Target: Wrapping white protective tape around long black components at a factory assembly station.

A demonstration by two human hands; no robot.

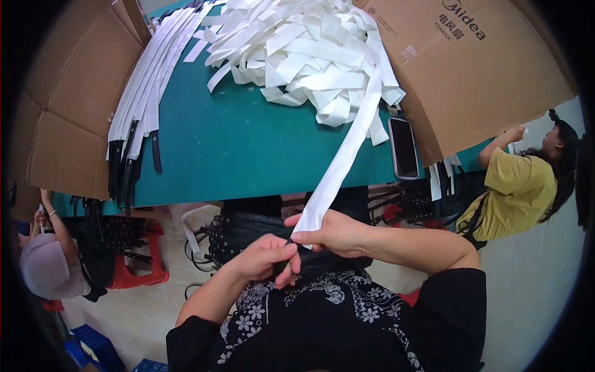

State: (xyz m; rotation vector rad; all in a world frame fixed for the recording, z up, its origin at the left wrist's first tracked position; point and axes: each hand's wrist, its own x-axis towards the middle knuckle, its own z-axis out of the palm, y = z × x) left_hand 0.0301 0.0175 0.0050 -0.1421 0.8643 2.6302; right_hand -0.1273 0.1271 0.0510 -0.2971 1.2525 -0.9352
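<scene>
In front of my body, my right hand (pixel 338 234) is closed on the near end of a long white sleeve-like strip (pixel 347 155), thumb on top. The strip runs up and away to the heap of white strips (pixel 297 49) on the table. Close against it, my left hand (pixel 268 255) pinches a narrow black strap end, mostly hidden by the fingers, at the strip's mouth. Below and behind both hands, a bundle of black straps with metal eyelets (pixel 238 239) lies across my lap.
On the green table (pixel 204 149), white-covered straps with black ends (pixel 139 105) lie at left. A phone (pixel 404 149) rests near the right edge. Cardboard sheets (pixel 74 105) stand on both sides. Two other people work nearby, one beside a red stool (pixel 149 260).
</scene>
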